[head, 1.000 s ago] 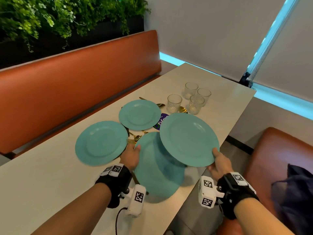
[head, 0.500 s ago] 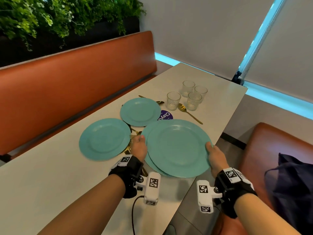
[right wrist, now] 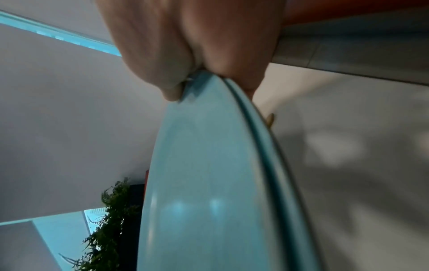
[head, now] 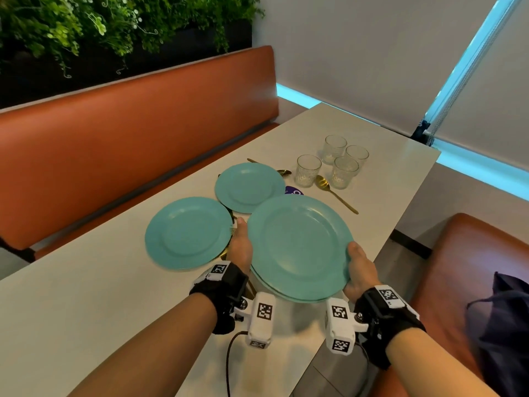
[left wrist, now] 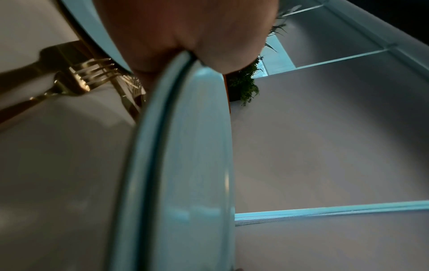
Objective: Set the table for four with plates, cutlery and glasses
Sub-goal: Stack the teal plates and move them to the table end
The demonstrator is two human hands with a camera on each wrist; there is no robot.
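While both hands stay low over the near edge of the pale table (head: 86, 296), they clasp a pair of stacked teal plates (head: 299, 245) between them: the left hand (head: 242, 249) has its fingers wrapped round the left rim, thumb lying along the edge, and the right hand (head: 357, 267) grips the right rim with the thumb on top and fingers underneath. From the left wrist view two rims show one on the other, a thin dark gap between them, pinched in the hand (left wrist: 185, 36); the right wrist view shows the same double edge caught in that hand (right wrist: 190, 45). Whether the lower plate touches the tabletop I cannot tell. Just left of the stack lies a third teal plate (head: 187, 232) flat on the table, and beyond it a fourth (head: 249, 187), the two nearly touching. Gold forks (left wrist: 92, 73) lie beneath and between these plates, near the left hand. Farther back stand four clear glasses (head: 333, 164) in a tight cluster, with a gold spoon (head: 335, 193) beside them and a purple round coaster (head: 294, 191) peeking out behind the stack. An orange bench (head: 128, 144) runs along the far side under green foliage (head: 100, 24).
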